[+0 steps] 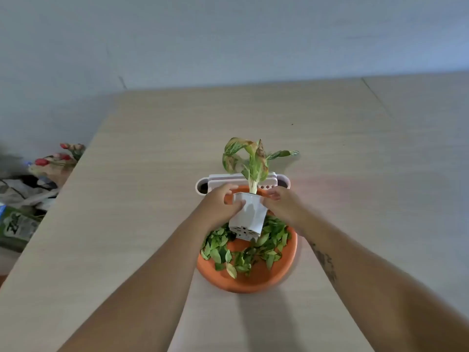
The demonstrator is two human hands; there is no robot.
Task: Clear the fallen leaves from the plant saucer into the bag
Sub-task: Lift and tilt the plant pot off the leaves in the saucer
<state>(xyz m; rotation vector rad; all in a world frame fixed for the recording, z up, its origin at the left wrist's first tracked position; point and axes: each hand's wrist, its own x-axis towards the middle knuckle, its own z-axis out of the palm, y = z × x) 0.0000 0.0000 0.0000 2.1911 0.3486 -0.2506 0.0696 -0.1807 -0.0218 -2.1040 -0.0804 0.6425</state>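
An orange round saucer (253, 282) sits on the wooden table (157, 153), with several green fallen leaves (241, 255) spread across it. Above the saucer I hold a small white square plant pot (250, 217), tilted so that its perforated bottom shows. The pot carries a plant (250, 158) with yellow-green, partly browned leaves. My left hand (220, 204) grips the pot's left side and my right hand (281, 205) grips its right side near the rim. No bag shows on the table.
Just behind the saucer stands a white oblong planter tray (218, 180). Left of the table, on the floor, lie red artificial flowers (61, 156), dark bags and a green printed package (17, 224). A pale wall runs behind the table.
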